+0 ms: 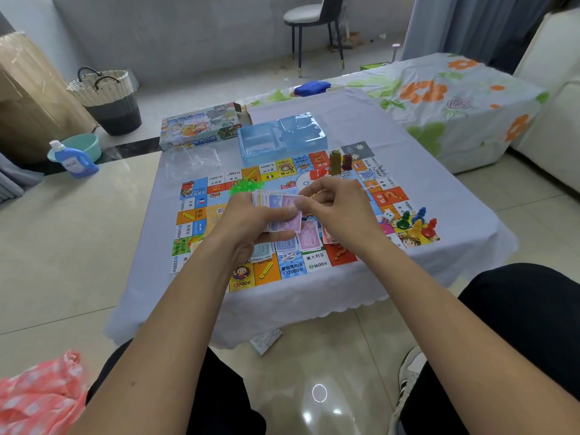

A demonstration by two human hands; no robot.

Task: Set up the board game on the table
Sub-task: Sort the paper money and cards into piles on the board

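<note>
Stack of paper money (282, 211) held above the game board (282, 221), mid-board, over bills already laid out (298, 243) near the board's front edge. Left hand (251, 221) cups the stack from below, grip clamped on it, thumb across the top bill. Right hand (332, 205) meets the stack's right end, fingers curled, pinching the top bill. Board lies flat on the cloth-covered bench (439, 221); wide bare cloth on both sides. Pawns (416, 222) and die (388, 216) at the right edge, blue tray (282, 136) and game box (201, 125) at the far side.
</note>
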